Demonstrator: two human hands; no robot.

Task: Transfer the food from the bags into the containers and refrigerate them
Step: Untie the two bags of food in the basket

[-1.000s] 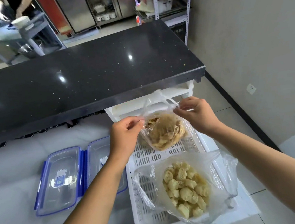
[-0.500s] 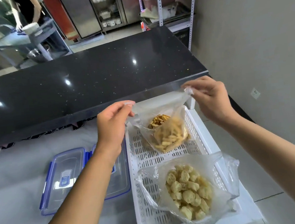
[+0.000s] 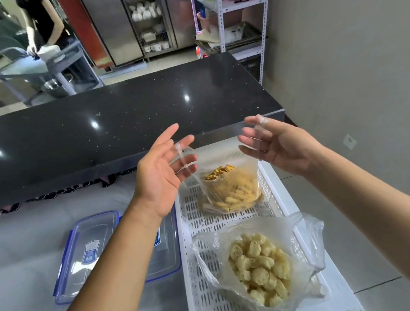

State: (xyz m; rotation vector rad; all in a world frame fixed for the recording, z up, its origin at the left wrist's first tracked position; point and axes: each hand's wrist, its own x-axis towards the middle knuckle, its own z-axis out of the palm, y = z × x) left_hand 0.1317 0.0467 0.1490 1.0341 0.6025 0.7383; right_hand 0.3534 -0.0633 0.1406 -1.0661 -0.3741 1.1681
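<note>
A clear plastic bag of yellow fried strips stands at the far end of a white perforated basket. My left hand and my right hand hold its mouth stretched wide, the thin handles hooked over my spread fingers. A second clear bag of pale tofu puffs lies open at the near end of the basket. Two clear containers with blue clip lids lie left of the basket: one in full view, the other partly hidden by my left forearm.
A raised black stone counter runs across just behind the basket. Beyond it a person stands at a grey cart, with steel fridges and a white shelf rack. A grey wall is on the right.
My hands have pulled apart and turned palm-inward with fingers spread, stretching the strip bag's mouth wide. The bag now stands more upright in the basket. The view has tilted upward.
</note>
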